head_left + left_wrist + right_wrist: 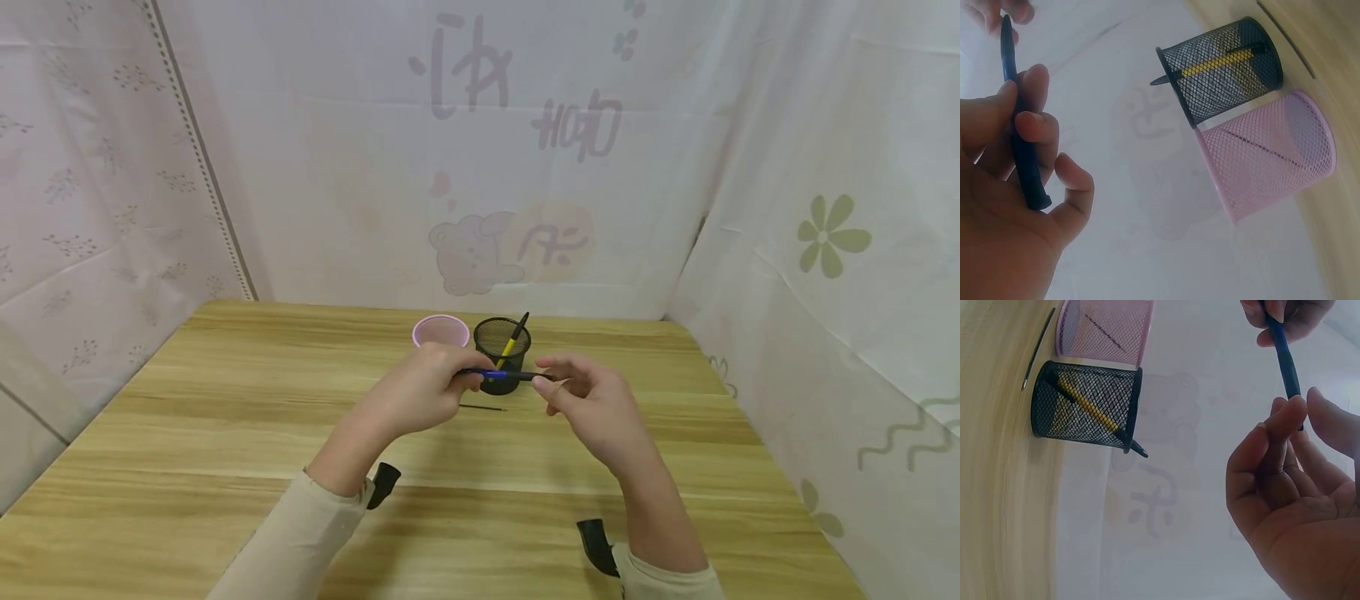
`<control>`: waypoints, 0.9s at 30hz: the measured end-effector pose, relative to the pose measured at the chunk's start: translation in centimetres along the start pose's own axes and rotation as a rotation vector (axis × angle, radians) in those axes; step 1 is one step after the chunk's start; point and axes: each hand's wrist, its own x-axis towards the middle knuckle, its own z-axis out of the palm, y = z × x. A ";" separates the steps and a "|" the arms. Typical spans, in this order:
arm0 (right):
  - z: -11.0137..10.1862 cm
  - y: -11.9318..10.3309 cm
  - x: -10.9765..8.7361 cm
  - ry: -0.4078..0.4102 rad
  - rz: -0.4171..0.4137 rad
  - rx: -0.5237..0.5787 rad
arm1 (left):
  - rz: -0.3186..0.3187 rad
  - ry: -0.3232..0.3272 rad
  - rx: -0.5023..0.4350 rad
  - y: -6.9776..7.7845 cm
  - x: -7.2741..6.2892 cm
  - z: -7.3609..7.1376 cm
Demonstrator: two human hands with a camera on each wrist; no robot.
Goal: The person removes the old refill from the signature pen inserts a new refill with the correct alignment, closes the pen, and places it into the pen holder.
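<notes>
A dark pen with a blue middle [495, 375] is held level above the table between both hands. My left hand [427, 383] grips one end with thumb and curled fingers; in the left wrist view the pen [1025, 150] runs across those fingers. At the other end, my right hand [596, 408] pinches near the tip. In the right wrist view, a digit of the right hand [1297, 494] overlaps the pen [1285, 362] close to its tip, with other fingers curled beside it. Behind the hands stands a black mesh cup [491, 333] with a yellow-and-black pen [517, 337] leaning in it.
A pink mesh cup [440, 329] stands just left of the black one. On the wooden table [247, 392], in front of the cups, lies a thin dark rod [483, 407] resembling a pen refill. Printed cloth [360, 167] hangs behind and at both sides.
</notes>
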 end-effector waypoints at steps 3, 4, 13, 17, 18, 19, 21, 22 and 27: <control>-0.1 -0.1 -0.1 0.021 -0.022 0.008 | 0.004 -0.001 -0.001 -0.1 0.0 0.0; -0.1 -0.1 -0.1 0.024 -0.026 0.011 | 0.002 -0.003 -0.002 -0.1 0.0 0.0; -0.2 -0.1 -0.1 0.037 -0.019 0.021 | -0.001 0.005 0.004 0.0 0.0 0.1; -0.1 -0.1 -0.1 0.051 -0.002 0.004 | -0.014 0.001 -0.005 0.1 0.0 0.1; -0.1 -0.1 -0.1 0.053 0.000 -0.003 | -0.018 -0.002 -0.009 0.1 -0.1 0.1; -0.1 -0.1 -0.1 0.052 0.002 -0.011 | -0.020 -0.006 -0.015 0.2 -0.1 0.1; -0.1 -0.1 -0.1 0.049 0.004 -0.022 | -0.020 -0.013 -0.027 0.3 -0.1 0.1; 0.0 -0.1 -0.1 0.048 0.007 -0.026 | -0.020 -0.017 -0.033 0.3 -0.1 0.1; 0.0 -0.1 -0.2 0.043 0.008 -0.082 | -0.023 -0.023 -0.053 0.5 0.0 0.1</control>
